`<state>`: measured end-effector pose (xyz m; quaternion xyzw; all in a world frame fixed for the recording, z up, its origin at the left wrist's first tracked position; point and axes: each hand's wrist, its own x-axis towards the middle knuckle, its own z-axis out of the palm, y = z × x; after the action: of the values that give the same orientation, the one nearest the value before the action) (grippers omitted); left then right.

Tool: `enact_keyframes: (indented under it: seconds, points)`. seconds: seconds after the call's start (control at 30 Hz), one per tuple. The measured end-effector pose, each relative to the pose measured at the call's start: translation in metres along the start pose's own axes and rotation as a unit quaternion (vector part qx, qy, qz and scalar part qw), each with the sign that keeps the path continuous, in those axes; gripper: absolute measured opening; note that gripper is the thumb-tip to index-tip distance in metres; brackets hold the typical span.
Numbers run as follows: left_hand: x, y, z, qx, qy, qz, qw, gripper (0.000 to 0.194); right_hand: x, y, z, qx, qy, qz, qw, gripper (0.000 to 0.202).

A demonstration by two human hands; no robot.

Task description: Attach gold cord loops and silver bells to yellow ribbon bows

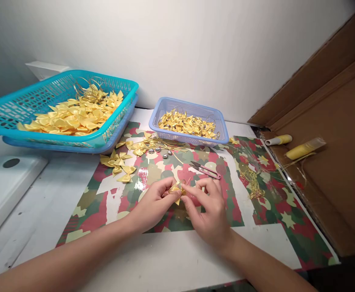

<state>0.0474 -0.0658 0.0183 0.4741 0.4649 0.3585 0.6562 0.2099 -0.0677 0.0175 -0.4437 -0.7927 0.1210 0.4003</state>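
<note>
Between the fingertips of my left hand (pixel 157 199) is a small yellow ribbon bow (pixel 178 200) with a loop of gold cord (pixel 174 187). My right hand (pixel 210 209) meets it from the other side, thumb and forefinger closed at the bow and its cord. The fingers hide much of the bow. Just beyond the right hand lie pink-handled thread snips (pixel 206 170). Several small silver bells (pixel 165 155) rest near a bundle of gold cords (pixel 168 144). Loose yellow bows (pixel 116 163) are scattered to the left of them.
A turquoise basket (pixel 104 132) heaped with yellow bows stands back left, stacked on a blue one. Farther right, a lilac basket (pixel 192 140) holds finished-looking bows with cords. Thread clippings (pixel 255 190), yellow spools (pixel 305 149) and a cardboard wall (pixel 326 109) are on the right.
</note>
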Motion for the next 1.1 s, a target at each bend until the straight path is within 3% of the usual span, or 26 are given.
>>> enact_keyframes:
  seconds: [0.13,0.37,0.57,0.7,0.87,0.97,1.1]
  points:
    - [-0.001,-0.002,0.001,0.055,0.022,0.029,0.998,0.032,0.006,0.002,0.004,0.000,-0.013,0.015,1.000,0.020]
    - [-0.002,-0.002,-0.007,0.141,0.031,0.062,0.988,0.032,0.013,0.006,0.002,-0.057,-0.040,-0.071,0.995,0.012]
    - [-0.002,-0.001,-0.012,0.202,0.041,0.097,0.974,0.034,0.018,0.006,-0.003,-0.093,-0.091,-0.078,0.988,0.012]
    - [-0.003,0.005,-0.013,0.235,0.067,0.139,0.960,0.034,0.017,0.008,0.004,-0.085,-0.036,-0.108,0.990,0.012]
    - [0.002,0.005,-0.016,0.234,0.082,0.153,0.957,0.029,0.016,0.009,0.010,0.029,0.063,-0.116,0.991,0.015]
    - [0.007,0.002,-0.021,0.218,0.077,0.146,0.962,0.029,0.018,0.007,0.004,0.145,0.077,-0.087,0.983,0.018]
    - [0.009,0.004,-0.027,0.199,0.066,0.140,0.968,0.030,0.020,0.003,-0.009,0.336,0.078,-0.027,0.938,0.015]
